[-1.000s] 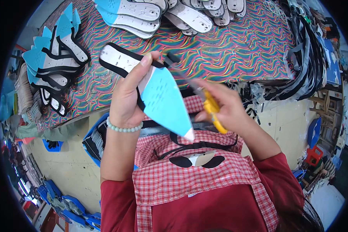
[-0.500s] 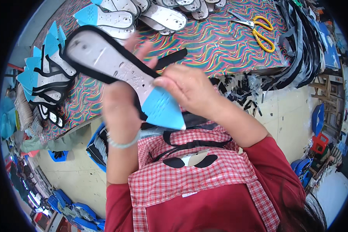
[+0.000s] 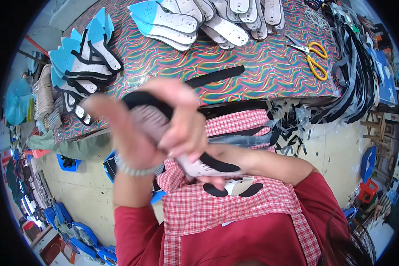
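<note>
A shoe insole [image 3: 151,120] with a pale face and a black edge strip is tilted and bent in front of my chest. My left hand [image 3: 139,146], smeared by motion, has its thumb out to the left and its fingers curled over the middle of the insole. Mostly behind the near end is my right hand [image 3: 221,153], which grips there; a fingertip shows below the edge. The insole's blue tip is out of sight. Beyond my hands a black strip [image 3: 221,76] lies on the patterned tabletop [image 3: 261,66].
Pale insoles with blue tips [image 3: 166,22] are piled at the back. More blue-tipped insoles with black straps [image 3: 91,62] lie at the left. Yellow-handled scissors [image 3: 315,57] rest at the right, beside hanging black strips [image 3: 350,84]. Blue bins [image 3: 68,162] stand on the floor.
The insole has been turned and brought nearer my body, so its blue tip no longer shows. My left hand's fingers now wrap over it, and my right hand has moved lower. The view has shifted.
</note>
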{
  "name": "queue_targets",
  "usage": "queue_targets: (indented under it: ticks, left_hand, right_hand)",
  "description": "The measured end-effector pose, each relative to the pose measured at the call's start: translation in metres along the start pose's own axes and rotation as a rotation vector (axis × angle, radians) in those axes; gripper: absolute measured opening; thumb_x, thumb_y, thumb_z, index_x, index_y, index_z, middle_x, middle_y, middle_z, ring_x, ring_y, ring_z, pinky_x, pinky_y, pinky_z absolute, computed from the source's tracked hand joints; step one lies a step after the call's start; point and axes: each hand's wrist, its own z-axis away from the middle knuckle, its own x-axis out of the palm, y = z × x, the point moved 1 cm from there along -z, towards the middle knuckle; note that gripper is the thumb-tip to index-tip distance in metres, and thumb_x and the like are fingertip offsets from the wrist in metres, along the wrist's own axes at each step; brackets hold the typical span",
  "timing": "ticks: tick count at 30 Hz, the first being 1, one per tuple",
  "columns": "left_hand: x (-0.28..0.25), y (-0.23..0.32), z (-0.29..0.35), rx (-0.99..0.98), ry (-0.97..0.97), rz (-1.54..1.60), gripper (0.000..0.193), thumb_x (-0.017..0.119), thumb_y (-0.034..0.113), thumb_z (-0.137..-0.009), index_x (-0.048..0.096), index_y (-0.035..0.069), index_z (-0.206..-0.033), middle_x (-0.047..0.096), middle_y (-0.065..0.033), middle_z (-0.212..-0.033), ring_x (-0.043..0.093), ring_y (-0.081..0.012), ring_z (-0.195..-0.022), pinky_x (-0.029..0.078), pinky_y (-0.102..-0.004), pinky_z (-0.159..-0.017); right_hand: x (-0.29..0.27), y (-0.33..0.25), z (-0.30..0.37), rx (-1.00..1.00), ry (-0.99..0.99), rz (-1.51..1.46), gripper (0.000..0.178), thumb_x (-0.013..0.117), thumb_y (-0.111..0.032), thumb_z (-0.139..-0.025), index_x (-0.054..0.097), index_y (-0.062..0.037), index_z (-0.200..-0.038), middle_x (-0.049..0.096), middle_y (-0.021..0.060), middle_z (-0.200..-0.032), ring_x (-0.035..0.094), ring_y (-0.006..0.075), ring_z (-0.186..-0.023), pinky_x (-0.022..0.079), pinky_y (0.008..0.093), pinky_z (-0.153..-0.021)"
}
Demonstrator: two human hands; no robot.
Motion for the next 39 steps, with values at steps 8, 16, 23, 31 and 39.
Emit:
queue_targets:
  ticks: [8,16,23,31,39]
  left_hand:
    - [-0.143,0.168,0.043,-0.343,0.018,-2.734,0.069,0.071,0.033,-0.078,0.045,0.012,-0.137,0.038,-0.0136,-0.145,0.033,-0.0314,-0.136,0.018,-0.0476,-0.113]
    - [-0.090,-0.008,-0.011,-0.105,0.351,-1.530,0.031,0.054,0.015,-0.093,0.058,0.002,-0.122,0.060,-0.0129,-0.120,0.055,-0.0230,-0.113,0.041,-0.0334,-0.098]
    - [-0.056,-0.026,-0.054,-0.383,0.361,-0.502,0.034,0.046,0.020,-0.098,0.055,-0.008,-0.116,0.057,-0.0040,-0.068,0.059,-0.0126,-0.063,0.053,-0.0273,-0.071]
    - [-0.115,0.163,-0.018,0.333,0.463,-0.088,0.029,0.040,0.009,-0.099,0.048,-0.011,-0.117,0.039,-0.0027,-0.071,0.040,-0.0133,-0.066,0.040,-0.0244,-0.067]
    - [-0.202,0.176,0.144,0.445,0.823,-0.120,0.031,0.042,0.008,-0.097,0.047,-0.004,-0.126,0.037,-0.0006,-0.068,0.037,-0.0108,-0.060,0.039,-0.0220,-0.057]
  right_hand:
    - [-0.065,-0.116,0.062,-0.349,1.418,1.374,0.032,0.064,-0.036,-0.087,0.066,-0.0039,-0.087,0.064,0.0090,-0.076,0.064,0.0254,-0.070,0.050,0.0368,-0.065]
    - [-0.061,-0.126,0.031,-0.962,0.899,1.451,0.019,0.067,-0.022,-0.084,0.059,-0.0041,-0.083,0.060,0.0096,-0.074,0.062,0.0255,-0.070,0.048,0.0342,-0.060]
    - [-0.032,-0.188,0.029,-1.173,0.280,0.686,0.026,0.061,-0.022,-0.092,0.053,-0.0006,-0.105,0.061,0.0080,-0.089,0.058,0.0132,-0.075,0.048,0.0241,-0.067]
    - [-0.036,-0.064,0.073,-0.273,0.380,0.605,0.029,0.057,-0.028,-0.095,0.062,-0.0011,-0.103,0.057,-0.0005,-0.068,0.052,0.0056,-0.058,0.041,0.0213,-0.052]
    - [-0.128,0.097,0.309,-0.127,1.249,0.306,0.023,0.060,-0.025,-0.091,0.063,-0.0019,-0.092,0.044,-0.0054,-0.060,0.041,0.0052,-0.049,0.032,0.0222,-0.045]
